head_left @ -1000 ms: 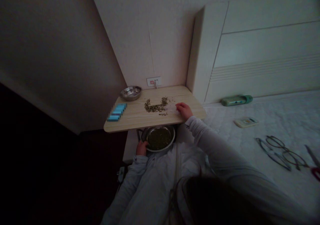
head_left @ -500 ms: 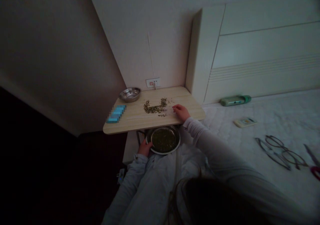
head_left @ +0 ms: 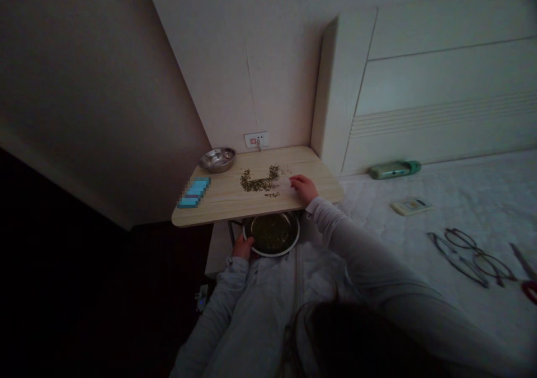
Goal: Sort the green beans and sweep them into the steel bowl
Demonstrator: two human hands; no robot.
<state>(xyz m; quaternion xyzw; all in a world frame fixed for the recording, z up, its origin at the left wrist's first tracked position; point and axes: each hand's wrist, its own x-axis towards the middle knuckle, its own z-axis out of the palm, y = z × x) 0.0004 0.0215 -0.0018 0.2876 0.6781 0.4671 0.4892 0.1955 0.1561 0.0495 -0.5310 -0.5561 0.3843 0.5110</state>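
Seeds point(head_left: 254, 185), small, dark and loose, lay spread on a pale table point(head_left: 218, 206), mostly just left of the right hand point(head_left: 304, 188), its fingers curled inward; whether they pinched anything could not be told. Bowl point(head_left: 272, 254), round, with dark green contents, sat below the table's near edge, left rim gripped by the left hand point(head_left: 243, 247), thumb at the rim, other fingers hidden.

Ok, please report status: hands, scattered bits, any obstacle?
Left hand holding bowl by rim. Right hand beside scattered bits on tabletop. Metal dish farther left, out of the way.
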